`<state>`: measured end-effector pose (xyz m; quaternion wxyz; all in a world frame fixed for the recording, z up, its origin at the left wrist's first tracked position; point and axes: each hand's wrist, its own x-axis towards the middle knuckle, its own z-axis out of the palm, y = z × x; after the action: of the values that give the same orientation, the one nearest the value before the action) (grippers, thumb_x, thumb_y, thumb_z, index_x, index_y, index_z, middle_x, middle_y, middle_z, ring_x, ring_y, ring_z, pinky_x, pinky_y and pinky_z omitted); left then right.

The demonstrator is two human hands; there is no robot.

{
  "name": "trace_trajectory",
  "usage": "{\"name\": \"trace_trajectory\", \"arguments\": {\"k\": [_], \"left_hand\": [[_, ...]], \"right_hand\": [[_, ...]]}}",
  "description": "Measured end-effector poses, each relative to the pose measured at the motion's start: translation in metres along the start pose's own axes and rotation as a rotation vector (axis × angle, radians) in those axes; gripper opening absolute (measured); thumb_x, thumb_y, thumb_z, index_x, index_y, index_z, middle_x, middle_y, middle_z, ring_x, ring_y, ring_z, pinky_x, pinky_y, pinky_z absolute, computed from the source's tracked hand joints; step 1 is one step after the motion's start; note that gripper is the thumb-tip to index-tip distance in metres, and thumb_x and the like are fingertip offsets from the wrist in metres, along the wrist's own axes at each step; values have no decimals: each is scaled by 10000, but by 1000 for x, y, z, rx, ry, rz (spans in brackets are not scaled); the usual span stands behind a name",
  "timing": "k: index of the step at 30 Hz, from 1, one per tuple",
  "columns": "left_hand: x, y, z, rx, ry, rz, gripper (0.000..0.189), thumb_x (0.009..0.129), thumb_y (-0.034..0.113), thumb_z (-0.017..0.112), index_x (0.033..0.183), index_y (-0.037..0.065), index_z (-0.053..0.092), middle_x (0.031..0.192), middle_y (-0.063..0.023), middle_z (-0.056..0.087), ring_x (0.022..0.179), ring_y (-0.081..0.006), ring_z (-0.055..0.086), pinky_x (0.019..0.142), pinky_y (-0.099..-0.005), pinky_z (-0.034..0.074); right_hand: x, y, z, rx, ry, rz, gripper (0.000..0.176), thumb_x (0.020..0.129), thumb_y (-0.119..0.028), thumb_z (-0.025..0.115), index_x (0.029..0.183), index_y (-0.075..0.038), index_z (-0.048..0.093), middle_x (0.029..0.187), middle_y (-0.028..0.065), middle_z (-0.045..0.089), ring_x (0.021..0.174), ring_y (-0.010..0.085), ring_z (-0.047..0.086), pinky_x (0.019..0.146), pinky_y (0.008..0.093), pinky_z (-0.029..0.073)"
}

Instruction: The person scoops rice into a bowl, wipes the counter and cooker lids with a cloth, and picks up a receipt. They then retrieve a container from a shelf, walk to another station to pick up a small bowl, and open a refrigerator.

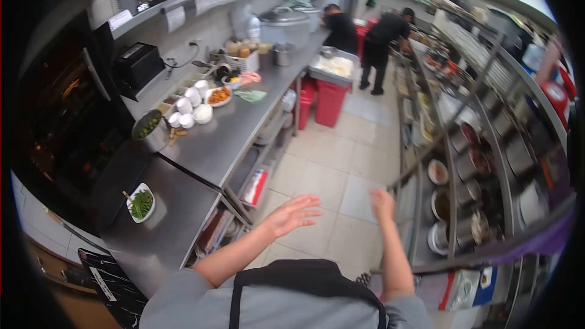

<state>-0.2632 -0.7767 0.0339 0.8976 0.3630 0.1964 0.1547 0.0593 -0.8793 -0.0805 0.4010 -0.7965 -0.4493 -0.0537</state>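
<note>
My left hand (pixel 294 215) is held out over the tiled floor, palm inward, with its fingers spread and nothing in it. To its right, my right hand (pixel 382 204) is raised near the shelving; it is blurred, and its fingers cannot be made out. Neither hand touches anything that I can see. Nearest my left arm is the steel counter (pixel 177 231), bearing a white bowl of green beans (pixel 141 204) with a utensil handle sticking out. Farther along stand a steel pot (pixel 151 131) of green food, several white cups (pixel 184 105) and a plate of orange food (pixel 218 96).
Steel shelving (pixel 451 207) with pots runs along the right. Two people in dark clothes stand at the aisle's far end. Before them, a grey tub (pixel 334 67) of white food sits above a red bin (pixel 329 103). The tiled floor (pixel 311 164) lies between counter and shelving.
</note>
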Motion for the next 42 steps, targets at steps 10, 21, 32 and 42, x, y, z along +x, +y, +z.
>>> {"name": "trace_trajectory", "arguments": {"k": [10,21,32,42], "left_hand": [[135,73,-115,96,174,31,319,925,274,446,1142,42,479,1193,-123,511,1050,-239,535,864,-362,438],[220,183,-185,65,606,379,256,919,239,463,1053,27,519,1056,-136,584,912,-193,595,772,-305,482],[240,265,-289,14,897,473,276,894,301,509,1017,56,541,1022,-73,598,895,-159,589,752,-288,471],[177,209,-250,109,1723,828,310,860,348,544,985,66,576,899,-28,605,748,-121,566,618,-251,443]], "right_hand": [[84,183,88,-197,-479,323,237,752,-262,617,843,-47,656,791,158,644,758,291,625,671,365,480],[329,-57,351,103,-962,-606,263,785,-289,595,942,-82,634,943,126,628,871,299,595,763,389,470],[398,-256,512,265,-925,-1106,371,727,-77,578,1091,-51,511,1003,183,568,958,364,526,822,423,428],[433,-287,604,406,-1064,-1628,212,823,-186,541,821,11,620,851,193,589,860,367,526,751,424,414]]}}
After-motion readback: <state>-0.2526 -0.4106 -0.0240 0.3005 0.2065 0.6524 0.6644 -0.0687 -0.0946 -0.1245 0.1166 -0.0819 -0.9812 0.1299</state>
